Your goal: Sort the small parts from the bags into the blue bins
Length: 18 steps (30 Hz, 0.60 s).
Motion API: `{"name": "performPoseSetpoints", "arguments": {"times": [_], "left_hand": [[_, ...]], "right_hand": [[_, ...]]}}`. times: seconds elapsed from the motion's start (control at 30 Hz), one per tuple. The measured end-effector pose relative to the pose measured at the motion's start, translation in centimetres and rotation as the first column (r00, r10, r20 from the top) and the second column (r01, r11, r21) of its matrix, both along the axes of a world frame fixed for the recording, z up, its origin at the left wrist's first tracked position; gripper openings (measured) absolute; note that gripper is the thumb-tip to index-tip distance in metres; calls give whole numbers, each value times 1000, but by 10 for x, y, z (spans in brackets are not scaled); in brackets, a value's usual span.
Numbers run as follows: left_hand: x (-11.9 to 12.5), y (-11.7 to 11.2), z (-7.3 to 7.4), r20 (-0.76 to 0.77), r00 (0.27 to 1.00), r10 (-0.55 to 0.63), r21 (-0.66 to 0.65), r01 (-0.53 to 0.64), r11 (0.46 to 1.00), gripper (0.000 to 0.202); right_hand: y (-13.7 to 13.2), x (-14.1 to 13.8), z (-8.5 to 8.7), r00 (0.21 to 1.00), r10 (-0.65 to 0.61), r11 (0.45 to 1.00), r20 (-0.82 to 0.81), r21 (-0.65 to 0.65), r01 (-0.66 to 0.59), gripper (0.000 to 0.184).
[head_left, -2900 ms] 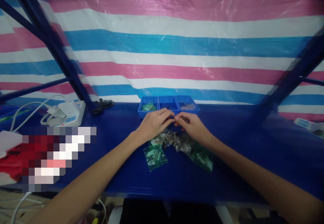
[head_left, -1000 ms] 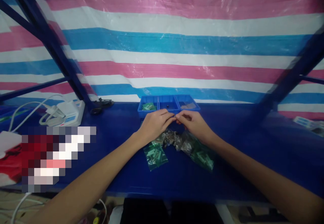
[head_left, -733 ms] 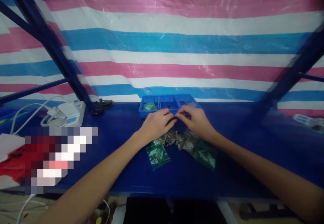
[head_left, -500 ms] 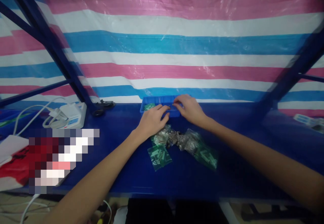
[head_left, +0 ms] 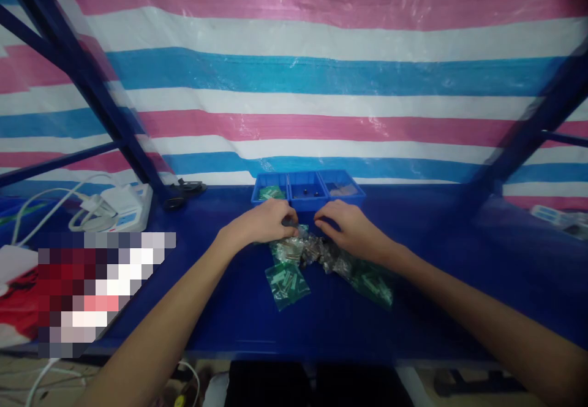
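My left hand [head_left: 272,220] is at the back left of a heap of small plastic bags, thumb and fingers curved apart with nothing visible between them. My right hand [head_left: 346,223] hovers over the heap's back right, its thumb apart from its bent fingers and nothing seen in them. Between and below the hands lie clear bags of metal parts [head_left: 290,251] and dark-looking bags [head_left: 339,262]. In front is a green bag of light pieces [head_left: 288,284]; another green bag [head_left: 376,285] lies right. Behind the hands stands a blue three-compartment tray [head_left: 288,187].
The tray's left compartment holds green bags [head_left: 272,192], the middle two small dark pieces [head_left: 305,192], the right clear bags [head_left: 344,190]. A white power strip [head_left: 138,211] with cables and a red-and-white item [head_left: 18,309] lie left. Blue posts [head_left: 103,97] frame the striped sheet [head_left: 321,76].
Both hands have drawn back from the tray towards the bags. The tray's middle and right compartments are uncovered, and two small dark pieces now show in the middle one.
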<state>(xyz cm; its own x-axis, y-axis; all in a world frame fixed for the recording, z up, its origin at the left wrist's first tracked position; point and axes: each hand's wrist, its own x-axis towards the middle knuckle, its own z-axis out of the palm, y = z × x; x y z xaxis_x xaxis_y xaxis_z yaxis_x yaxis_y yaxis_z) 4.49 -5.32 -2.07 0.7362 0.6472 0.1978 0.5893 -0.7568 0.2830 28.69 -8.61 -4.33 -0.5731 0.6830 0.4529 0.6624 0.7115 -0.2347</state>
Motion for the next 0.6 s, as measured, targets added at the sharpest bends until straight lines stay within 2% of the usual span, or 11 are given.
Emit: {"name": "performPoseSetpoints", "arguments": {"times": [0.13, 0.33, 0.43, 0.6], "left_hand": [[1, 3, 0, 8, 999, 38, -27, -38, 999, 8], [0, 2, 2, 96, 994, 56, -56, -51, 997, 9], [2, 2, 2, 133, 989, 67, 8, -69, 998, 11], [11, -5, 6, 142, 989, 41, 200, -69, 977, 23]], "right_hand": [[-5, -5, -9, 998, 40, 999, 48, 18, -40, 19], [-9, -7, -11, 996, 19, 999, 83, 30, -22, 23], [-9, -8, -12, 998, 0, 1000, 64, 19, -1, 22], [-7, -9, -14, 999, -44, 999, -16, -31, 43, 20]]}}
